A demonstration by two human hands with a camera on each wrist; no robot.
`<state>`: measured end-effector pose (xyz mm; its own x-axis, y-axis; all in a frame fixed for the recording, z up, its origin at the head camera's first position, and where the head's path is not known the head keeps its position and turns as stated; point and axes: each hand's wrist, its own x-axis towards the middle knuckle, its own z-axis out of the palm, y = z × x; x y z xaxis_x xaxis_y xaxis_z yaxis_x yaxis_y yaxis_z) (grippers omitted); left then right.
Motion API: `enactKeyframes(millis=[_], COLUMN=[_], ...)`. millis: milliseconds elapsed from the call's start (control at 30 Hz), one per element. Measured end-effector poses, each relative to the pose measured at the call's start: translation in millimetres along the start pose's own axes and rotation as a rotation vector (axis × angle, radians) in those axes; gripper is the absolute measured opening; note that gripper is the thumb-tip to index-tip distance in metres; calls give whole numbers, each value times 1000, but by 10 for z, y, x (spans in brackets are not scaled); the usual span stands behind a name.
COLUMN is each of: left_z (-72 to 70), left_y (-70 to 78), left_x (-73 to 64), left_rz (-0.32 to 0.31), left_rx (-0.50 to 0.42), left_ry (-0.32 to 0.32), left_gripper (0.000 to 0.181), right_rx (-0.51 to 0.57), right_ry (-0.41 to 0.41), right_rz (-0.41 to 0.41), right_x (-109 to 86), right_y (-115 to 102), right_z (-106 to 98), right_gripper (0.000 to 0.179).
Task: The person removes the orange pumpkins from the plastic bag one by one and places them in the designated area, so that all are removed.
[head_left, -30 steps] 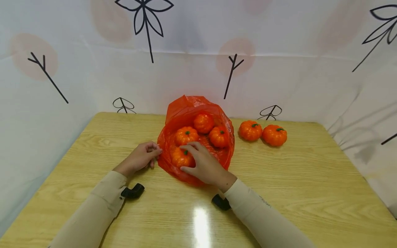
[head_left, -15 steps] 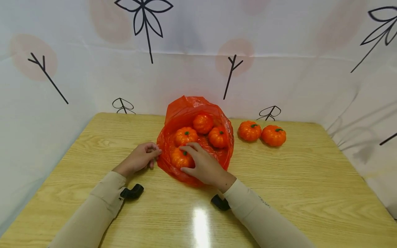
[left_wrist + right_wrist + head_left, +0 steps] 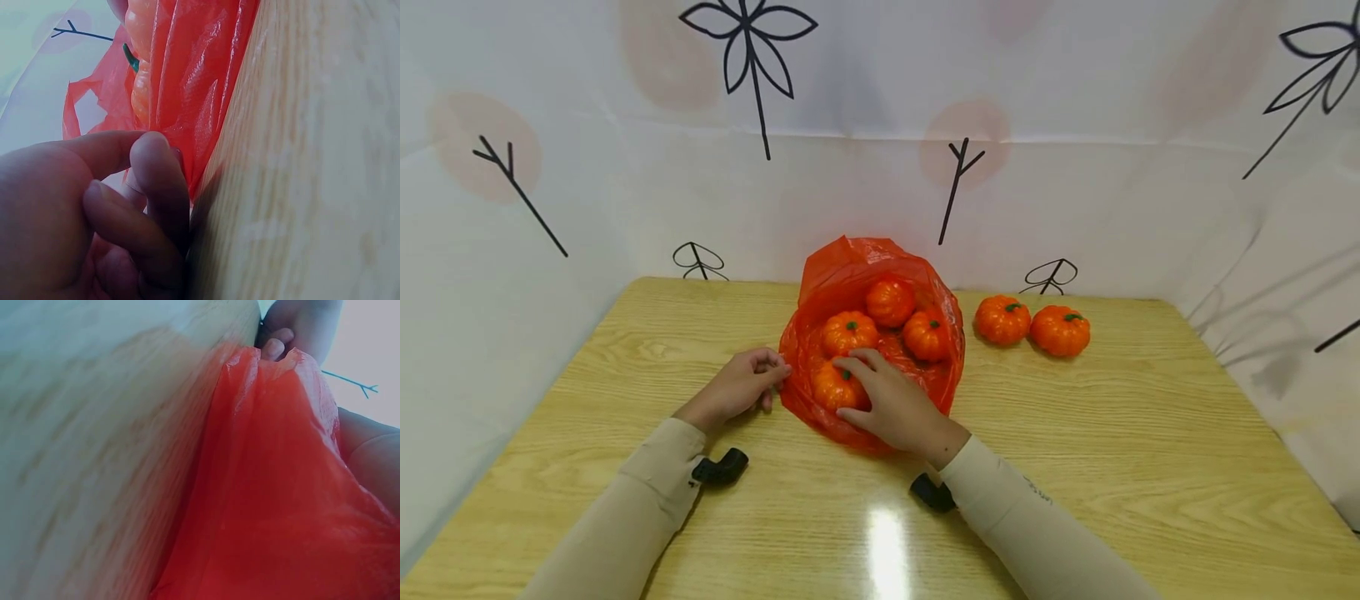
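Observation:
A red plastic bag [image 3: 865, 267] lies with its mouth gaping toward me, several small orange pumpkins inside. At its left rim my left hand [image 3: 745, 385] pinches the plastic between thumb and fingers; the left wrist view shows the pinched film [image 3: 187, 125] close up. My right hand [image 3: 895, 404] reaches into the mouth, its fingers and thumb curled round the nearest pumpkin [image 3: 831, 386]. Behind that one sit a second pumpkin [image 3: 850, 333], another at the back [image 3: 891, 302] and one on the right [image 3: 927, 335]. In the right wrist view the bag wall [image 3: 269, 475] hides the right fingertips.
Two more orange pumpkins with green stems, a left one [image 3: 1002, 320] and a right one [image 3: 1060, 331], stand side by side right of the bag. The wooden table [image 3: 1112, 467] ends at a white patterned cloth [image 3: 865, 183] behind. Each sleeve carries a black wrist mount [image 3: 721, 467].
The head view has shifted very slightly. Both hands, the bag and the pumpkins keep the same places.

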<state>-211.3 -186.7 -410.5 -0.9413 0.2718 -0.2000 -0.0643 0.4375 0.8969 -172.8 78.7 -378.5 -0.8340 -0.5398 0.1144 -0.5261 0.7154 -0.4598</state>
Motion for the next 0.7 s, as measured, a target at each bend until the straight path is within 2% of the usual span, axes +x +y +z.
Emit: enactKeyframes(millis=[700], left_z=[-3], left_y=[-8], left_x=[-6], left_rz=[4], left_rx=[-9], left_ry=[-1], left_gripper=[28], right_rx=[-18], right_ry=[-18], right_rz=[-16], right_x=[-10], right_y=[2], right_z=[-24], right_gripper=[66])
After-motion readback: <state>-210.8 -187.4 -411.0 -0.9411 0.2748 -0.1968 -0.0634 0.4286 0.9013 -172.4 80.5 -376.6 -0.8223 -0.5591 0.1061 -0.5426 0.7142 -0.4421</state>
